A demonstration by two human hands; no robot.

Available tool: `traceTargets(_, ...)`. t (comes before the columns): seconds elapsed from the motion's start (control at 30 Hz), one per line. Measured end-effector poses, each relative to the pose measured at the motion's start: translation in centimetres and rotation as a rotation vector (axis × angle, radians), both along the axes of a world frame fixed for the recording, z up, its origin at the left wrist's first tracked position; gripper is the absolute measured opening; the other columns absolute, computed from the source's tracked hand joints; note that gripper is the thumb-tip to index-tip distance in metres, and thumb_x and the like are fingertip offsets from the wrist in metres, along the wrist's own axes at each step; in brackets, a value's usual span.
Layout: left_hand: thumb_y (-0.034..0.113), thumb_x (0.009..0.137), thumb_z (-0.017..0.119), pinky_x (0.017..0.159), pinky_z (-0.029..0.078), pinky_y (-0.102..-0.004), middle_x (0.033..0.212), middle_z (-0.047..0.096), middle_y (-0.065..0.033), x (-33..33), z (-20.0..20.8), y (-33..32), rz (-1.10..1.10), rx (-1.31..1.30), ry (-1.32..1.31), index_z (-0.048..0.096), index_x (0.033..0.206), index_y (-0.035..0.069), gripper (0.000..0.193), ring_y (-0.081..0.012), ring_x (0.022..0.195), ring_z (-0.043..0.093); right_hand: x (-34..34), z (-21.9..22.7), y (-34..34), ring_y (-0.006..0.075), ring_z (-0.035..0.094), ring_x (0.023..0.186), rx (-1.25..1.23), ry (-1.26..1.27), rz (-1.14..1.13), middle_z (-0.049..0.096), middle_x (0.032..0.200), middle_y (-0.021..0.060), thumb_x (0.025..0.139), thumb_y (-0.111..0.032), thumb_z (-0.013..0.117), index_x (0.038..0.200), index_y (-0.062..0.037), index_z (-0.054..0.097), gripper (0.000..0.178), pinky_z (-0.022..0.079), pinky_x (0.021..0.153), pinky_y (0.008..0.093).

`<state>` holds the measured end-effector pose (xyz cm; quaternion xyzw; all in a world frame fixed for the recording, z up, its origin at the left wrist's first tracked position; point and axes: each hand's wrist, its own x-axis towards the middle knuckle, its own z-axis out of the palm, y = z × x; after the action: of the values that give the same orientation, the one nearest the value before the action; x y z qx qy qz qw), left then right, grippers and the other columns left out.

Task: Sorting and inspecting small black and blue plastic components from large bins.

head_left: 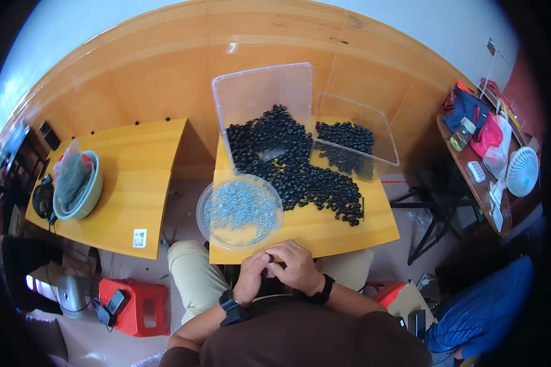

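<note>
My two hands meet at the front edge of the yellow table [373, 226], above my lap. The fingers of my left hand [251, 276] are closed around a small black part [270, 258], mostly hidden. My right hand [295, 264] is curled against the left, its fingers closed; what they grip is hidden. Just beyond the hands sits a round clear tray [200, 220] with many small silvery metal pieces. Behind and right of it spreads a heap of small black ring-like parts [281, 174], spilling from a tipped clear plastic bin [263, 85].
Another clear bin [356, 109] stands at the back right among more black parts. A thin black stick [363, 208] lies near the heap. On the left table [128, 177] is a basin [95, 189] with a netted bundle. A red stool [134, 306] stands lower left; a cluttered table [471, 177] is at right.
</note>
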<state>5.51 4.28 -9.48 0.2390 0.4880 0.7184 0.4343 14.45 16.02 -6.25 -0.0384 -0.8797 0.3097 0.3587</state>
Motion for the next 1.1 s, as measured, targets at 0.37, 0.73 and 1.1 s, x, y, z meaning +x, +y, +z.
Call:
traceTargets(0.37, 0.022, 0.096, 0.042, 0.061, 0.04, -0.0229, 0.073, 0.058, -0.0025, -0.6, 0.0, 0.1, -0.009, -0.056, 0.037, 0.057, 0.085, 0.002, 0.027, -0.0098, 0.065, 0.052, 0.3, 6.0, 7.1, 0.0284, 0.061, 0.079, 0.243, 0.009, -0.099, 0.064, 0.086, 0.0097, 0.072, -0.014, 0.074, 0.09, -0.0056, 0.063, 0.023, 0.05, 0.069, 0.0367)
traceTargets(0.73, 0.023, 0.095, 0.043, 0.063, 0.042, -0.0243, 0.073, 0.059, -0.004, -1.0, -0.2, -1.0, 0.011, -0.091, 0.035, 0.057, 0.084, 0.004, 0.027, -0.0117, 0.066, 0.054, 1.9, 20.1, 14.9, 0.02, 0.062, 0.075, 0.415, 0.467, -0.552, 0.065, 0.087, 0.0106, 0.075, -0.007, 0.074, 0.094, -0.0014, 0.065, 0.023, 0.048, 0.068, 0.0295)
traceTargets(1.1, 0.02, 0.094, 0.043, 0.062, 0.04, -0.0236, 0.072, 0.059, -0.0033, -1.1, -0.2, -0.7, 0.009, -0.084, -0.015, 0.056, 0.081, 0.005, 0.025, -0.0111, 0.065, 0.053, -4.1, 10.5, 20.6, 0.0283, 0.064, 0.077, 0.187, -0.046, -0.378, 0.066, 0.084, 0.0129, 0.078, -0.012, 0.066, 0.087, -0.0048, 0.068, 0.012, 0.05, 0.07, 0.0352)
